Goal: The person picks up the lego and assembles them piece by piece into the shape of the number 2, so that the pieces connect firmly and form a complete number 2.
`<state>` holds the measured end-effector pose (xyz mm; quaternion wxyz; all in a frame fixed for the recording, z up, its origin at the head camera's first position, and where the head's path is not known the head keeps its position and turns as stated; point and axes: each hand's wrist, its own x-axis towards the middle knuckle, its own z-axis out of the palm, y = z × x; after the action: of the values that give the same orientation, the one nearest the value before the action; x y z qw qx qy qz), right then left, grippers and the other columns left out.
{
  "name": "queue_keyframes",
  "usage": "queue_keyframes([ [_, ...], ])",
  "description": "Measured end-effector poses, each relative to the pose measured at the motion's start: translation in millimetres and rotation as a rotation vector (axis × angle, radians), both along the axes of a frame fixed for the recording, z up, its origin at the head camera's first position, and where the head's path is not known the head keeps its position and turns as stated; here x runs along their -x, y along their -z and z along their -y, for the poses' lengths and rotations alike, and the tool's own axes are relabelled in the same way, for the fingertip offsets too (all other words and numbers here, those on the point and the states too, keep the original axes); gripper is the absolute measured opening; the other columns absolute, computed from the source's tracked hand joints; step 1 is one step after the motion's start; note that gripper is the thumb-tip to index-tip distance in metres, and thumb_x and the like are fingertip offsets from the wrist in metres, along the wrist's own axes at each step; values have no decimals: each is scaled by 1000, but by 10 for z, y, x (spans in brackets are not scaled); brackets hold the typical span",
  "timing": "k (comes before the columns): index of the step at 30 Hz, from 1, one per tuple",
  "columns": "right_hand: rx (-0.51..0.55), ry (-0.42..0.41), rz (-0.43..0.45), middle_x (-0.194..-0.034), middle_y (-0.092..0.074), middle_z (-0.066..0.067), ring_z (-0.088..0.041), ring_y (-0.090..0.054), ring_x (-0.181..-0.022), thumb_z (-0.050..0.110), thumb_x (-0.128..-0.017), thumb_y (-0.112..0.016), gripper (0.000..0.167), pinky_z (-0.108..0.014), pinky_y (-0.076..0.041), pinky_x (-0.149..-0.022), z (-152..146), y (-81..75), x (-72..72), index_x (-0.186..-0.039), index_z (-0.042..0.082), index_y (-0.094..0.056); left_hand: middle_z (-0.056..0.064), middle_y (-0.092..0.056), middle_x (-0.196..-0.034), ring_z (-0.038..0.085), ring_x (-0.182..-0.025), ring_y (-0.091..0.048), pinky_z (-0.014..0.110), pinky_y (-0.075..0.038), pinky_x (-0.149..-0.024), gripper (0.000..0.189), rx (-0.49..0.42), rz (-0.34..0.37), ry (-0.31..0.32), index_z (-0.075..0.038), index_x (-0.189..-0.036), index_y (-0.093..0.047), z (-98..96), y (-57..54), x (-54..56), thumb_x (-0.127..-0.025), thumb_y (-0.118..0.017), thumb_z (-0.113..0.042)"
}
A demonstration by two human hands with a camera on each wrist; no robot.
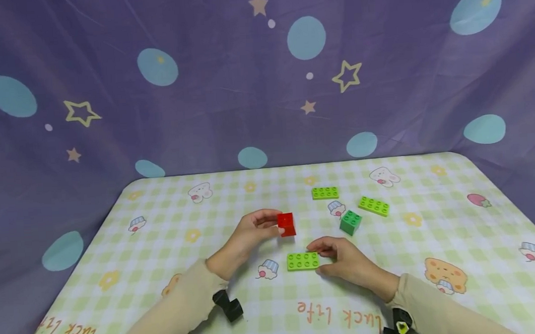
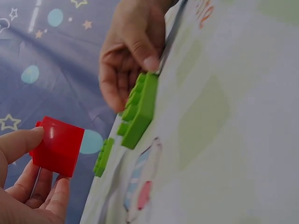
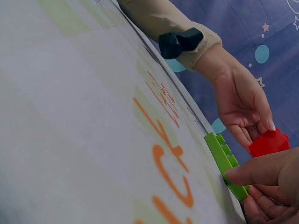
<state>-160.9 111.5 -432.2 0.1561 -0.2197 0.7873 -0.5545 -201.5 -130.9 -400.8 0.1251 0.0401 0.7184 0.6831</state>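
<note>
My left hand point(image 1: 248, 233) pinches a red toy building brick point(image 1: 286, 224) between thumb and fingertips, above the table. In the left wrist view the red brick point(image 2: 58, 147) is tipped on its side, its studs toward the thumb. My right hand point(image 1: 347, 258) holds the right end of a long lime-green brick point(image 1: 302, 261), thumb on the near side and fingers behind. This brick lies studs up, just in front of the red one. In the right wrist view the thumb presses against the side of the lime-green brick point(image 3: 222, 156).
Behind my right hand stands a darker green square brick point(image 1: 350, 222). Two more lime-green bricks lie farther back, one at the middle point(image 1: 325, 193) and one to the right point(image 1: 374, 206). A checked, printed cloth point(image 1: 163, 263) covers the table; a purple curtain point(image 1: 227, 88) hangs behind it.
</note>
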Motion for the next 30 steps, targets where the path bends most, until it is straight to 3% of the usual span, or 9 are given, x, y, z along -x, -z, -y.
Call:
queue_keyframes([
  [5, -5, 1, 3, -114, -64, -8, -23, -58, -107, 1, -78, -72, 38, -21, -45, -91, 13, 5, 2, -115, 2, -62, 2, -66, -104, 16, -97, -61, 21, -48, -83, 38, 16, 15, 1, 4, -115, -62, 42, 41, -137, -78, -71, 1],
  [13, -17, 6, -2, -113, -64, -7, -20, -58, -104, 0, -77, -72, 38, -22, -45, -90, 5, 6, 7, -114, 2, -62, 2, -67, -101, 13, -92, -61, 21, -48, -82, 39, -16, 35, 68, 8, -115, -59, 51, 76, -326, -78, -71, 0],
  [22, -2, 0, -1, -115, -63, -10, -23, -57, -106, 1, -78, -73, 39, -27, -46, -91, -6, -25, 8, -115, 1, -62, 5, -68, -105, 17, -95, -62, 24, -48, -83, 40, -33, 79, 90, 6, -116, -61, 14, 118, -431, -78, -72, 0],
  [30, -11, 5, -3, -116, -63, -10, -24, -58, -106, 2, -79, -73, 38, -30, -46, -92, -16, -19, 8, -115, 1, -62, 4, -68, -103, 17, -95, -63, 24, -50, -82, 39, -72, 91, 103, 4, -113, -62, -21, 175, -454, -76, -74, -1],
])
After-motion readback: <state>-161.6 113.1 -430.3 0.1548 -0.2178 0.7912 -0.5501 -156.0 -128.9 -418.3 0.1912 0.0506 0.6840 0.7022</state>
